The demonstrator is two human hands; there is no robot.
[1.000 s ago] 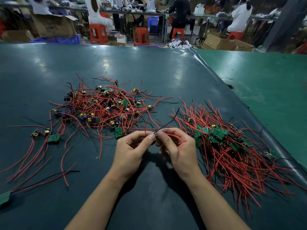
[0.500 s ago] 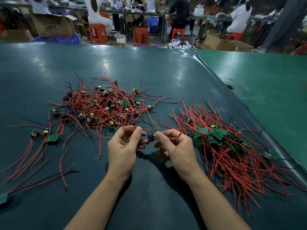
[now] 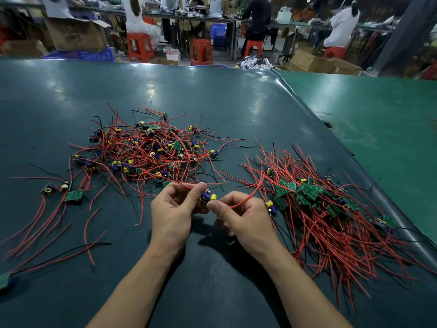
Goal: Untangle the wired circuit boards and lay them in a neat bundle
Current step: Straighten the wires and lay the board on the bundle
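Between both hands (image 3: 173, 210) (image 3: 246, 218), a small board (image 3: 208, 197) trails glossy red wire (image 3: 248, 197).

Two heaps of red-wired circuit boards lay on the bench: a tangled heap (image 3: 151, 152) and a combed bundle (image 3: 331, 216); the boards in each were too many and too overlapped to count. Three loose boards (image 3: 63, 190) lay at left. Three orange stools (image 3: 139, 47) stood behind.

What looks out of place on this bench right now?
A few wired boards lie strayed at the left, apart from the tangled pile and the aligned bundle. One more board sits at the near-left edge. Nothing looks damaged.
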